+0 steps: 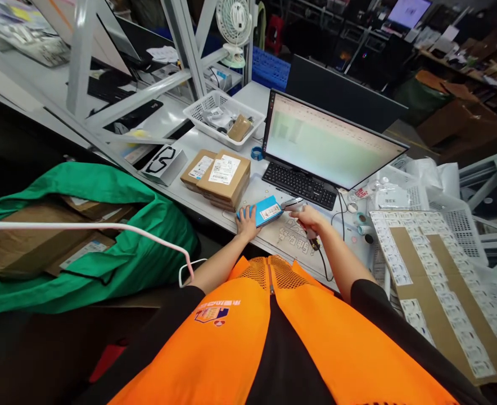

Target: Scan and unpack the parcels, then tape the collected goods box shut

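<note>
Centre frame, on worktop [198,143]: left hand [247,220] grips near end of blue box [265,211]. Right hand [307,218] clenched round scanner [291,205], its nose just beside the box label. Keyboard [299,185] just behind, brown parcels [218,177] to the left.

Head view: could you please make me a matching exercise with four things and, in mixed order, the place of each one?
Things:
1. blue box
2. scanner
3. fan
4. green bag

Places:
a. held in the right hand
b. far back, behind the basket
c. left of the table, lower down
d. touched at one end by the left hand

Pairs: 1-d, 2-a, 3-b, 4-c
</note>
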Motion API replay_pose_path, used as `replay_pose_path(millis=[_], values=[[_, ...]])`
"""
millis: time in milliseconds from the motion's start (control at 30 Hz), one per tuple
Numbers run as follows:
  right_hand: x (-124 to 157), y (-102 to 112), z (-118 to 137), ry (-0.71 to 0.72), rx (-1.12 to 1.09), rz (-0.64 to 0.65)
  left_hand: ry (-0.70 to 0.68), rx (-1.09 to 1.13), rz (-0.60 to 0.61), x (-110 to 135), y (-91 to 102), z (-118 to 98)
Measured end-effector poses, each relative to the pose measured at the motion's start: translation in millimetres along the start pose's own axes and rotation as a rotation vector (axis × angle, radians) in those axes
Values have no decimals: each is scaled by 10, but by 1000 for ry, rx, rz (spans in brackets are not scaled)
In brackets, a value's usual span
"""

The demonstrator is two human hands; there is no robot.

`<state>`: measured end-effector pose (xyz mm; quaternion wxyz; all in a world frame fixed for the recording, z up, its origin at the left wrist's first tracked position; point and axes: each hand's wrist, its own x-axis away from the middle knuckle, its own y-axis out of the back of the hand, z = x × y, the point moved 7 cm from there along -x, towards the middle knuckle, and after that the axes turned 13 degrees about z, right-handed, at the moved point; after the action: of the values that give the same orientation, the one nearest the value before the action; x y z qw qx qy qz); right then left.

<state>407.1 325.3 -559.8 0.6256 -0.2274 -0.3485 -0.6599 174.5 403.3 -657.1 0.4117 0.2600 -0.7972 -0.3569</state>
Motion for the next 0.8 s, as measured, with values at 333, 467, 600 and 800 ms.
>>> replay_pose_path(millis=[333, 467, 600, 800], values=[[-63, -45, -10, 68, -24, -16, -6, -7, -5, 11, 9, -9], [-31, -44, 23, -10, 124, -60, -4, 33, 12, 24, 32, -5], [60, -46, 103, 48, 126, -86, -59, 202, -1, 186, 291, -188], [180, -90, 23, 85, 3, -62, -828, 890, 239, 1314, 1010, -720]])
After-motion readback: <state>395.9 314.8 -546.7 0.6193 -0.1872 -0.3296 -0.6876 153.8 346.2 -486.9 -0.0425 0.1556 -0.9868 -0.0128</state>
